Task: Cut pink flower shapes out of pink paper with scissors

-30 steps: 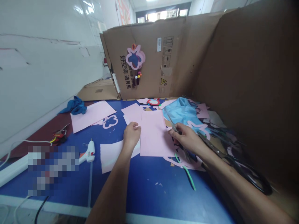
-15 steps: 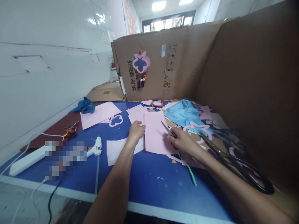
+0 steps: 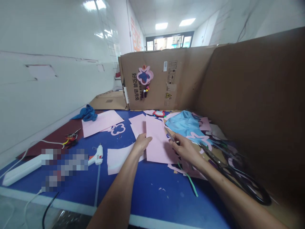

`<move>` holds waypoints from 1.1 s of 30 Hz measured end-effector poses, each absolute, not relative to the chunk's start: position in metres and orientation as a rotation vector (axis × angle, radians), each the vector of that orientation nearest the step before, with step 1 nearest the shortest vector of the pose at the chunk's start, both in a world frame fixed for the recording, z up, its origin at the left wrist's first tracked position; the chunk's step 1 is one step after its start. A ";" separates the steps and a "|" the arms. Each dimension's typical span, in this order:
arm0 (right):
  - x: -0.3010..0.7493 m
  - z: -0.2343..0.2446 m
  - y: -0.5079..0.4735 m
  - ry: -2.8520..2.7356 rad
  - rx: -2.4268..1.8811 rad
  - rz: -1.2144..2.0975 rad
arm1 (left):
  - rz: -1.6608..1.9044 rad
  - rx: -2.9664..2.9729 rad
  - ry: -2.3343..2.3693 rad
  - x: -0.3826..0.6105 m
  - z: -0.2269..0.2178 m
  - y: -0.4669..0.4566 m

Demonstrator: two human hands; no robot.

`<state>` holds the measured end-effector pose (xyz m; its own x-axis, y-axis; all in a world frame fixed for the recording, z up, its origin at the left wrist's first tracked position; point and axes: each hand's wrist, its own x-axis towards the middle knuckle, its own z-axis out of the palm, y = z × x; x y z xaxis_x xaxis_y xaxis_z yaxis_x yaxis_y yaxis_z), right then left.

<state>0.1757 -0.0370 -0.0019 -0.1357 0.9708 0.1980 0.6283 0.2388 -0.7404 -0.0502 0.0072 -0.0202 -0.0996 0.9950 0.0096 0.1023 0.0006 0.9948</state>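
My left hand (image 3: 142, 142) pinches the left edge of a pink sheet (image 3: 157, 143), its thumb lying over the front face. The sheet stands tilted above the blue table (image 3: 147, 203), partly covering other pink sheets (image 3: 138, 121). My right hand (image 3: 182, 146) is closed around a pair of scissors (image 3: 169, 134), whose blades point up and left beside the sheet's right edge. The scissors' handles are hidden in my fingers. Below my right wrist lies a green strip (image 3: 191, 184).
A white glue gun (image 3: 98, 156) lies at the left. Large black-handled scissors (image 3: 219, 163), light-blue cloth (image 3: 184, 122) and pink cutouts (image 3: 199, 137) crowd the right side. A cardboard panel (image 3: 183, 82) stands behind, another (image 3: 252, 82) at the right. Dark-blue cloth (image 3: 87, 113) sits far left.
My left thumb has come over the front of the pink sheet, and the sheet has shifted slightly. The scissors' blades now lie closer to its right edge. The head view has tilted up.
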 end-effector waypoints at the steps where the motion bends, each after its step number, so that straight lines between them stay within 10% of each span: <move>1: 0.178 0.001 -0.037 -1.788 -1.446 0.676 | 1.222 1.261 1.349 -0.052 -0.019 0.009; 13: 0.196 0.011 -0.032 -1.623 -1.413 0.394 | 1.607 1.563 1.269 -0.066 0.000 0.017; 20: 0.194 0.015 -0.027 -1.134 -1.116 1.128 | 1.627 1.235 1.025 -0.061 -0.001 0.019; 33: 0.207 0.025 -0.021 -0.799 -0.801 1.490 | 1.541 0.915 0.793 -0.055 0.005 0.011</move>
